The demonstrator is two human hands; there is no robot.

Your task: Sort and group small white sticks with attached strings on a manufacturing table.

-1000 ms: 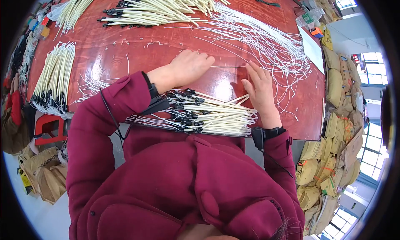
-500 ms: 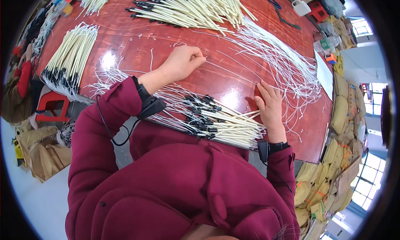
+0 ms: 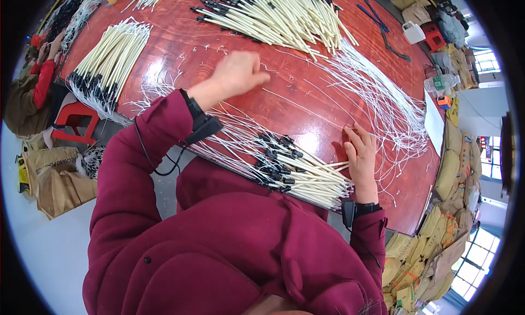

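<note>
My left hand (image 3: 239,74) hovers over the red table (image 3: 180,77), slightly blurred, its fingers curled and thumb apart from them. A thin white cord (image 3: 298,103) lies slantwise on the tabletop, one end just short of that thumb. At the other end of this cord, my right hand (image 3: 361,156) rests with fingers stretched out, fingertips at the cord. Beside the right wrist lies a bundle of pale yellow sticks (image 3: 317,181) with black end pieces, white cords running left from them. Beyond both hands is a larger heap of similar sticks (image 3: 284,19).
Loose white cords (image 3: 383,107) trail across the table's right side. Another stick bundle (image 3: 112,63) lies at the left edge. Red stools (image 3: 76,121), paper bags (image 3: 60,186) and stacked sacks (image 3: 421,255) surround the table. Another person's red sleeve (image 3: 42,85) shows far left.
My left hand has come away from the cord end it was pinching, and its thumb has parted from the fingers. My right hand stays at the cord. The whole view has shifted slightly.
</note>
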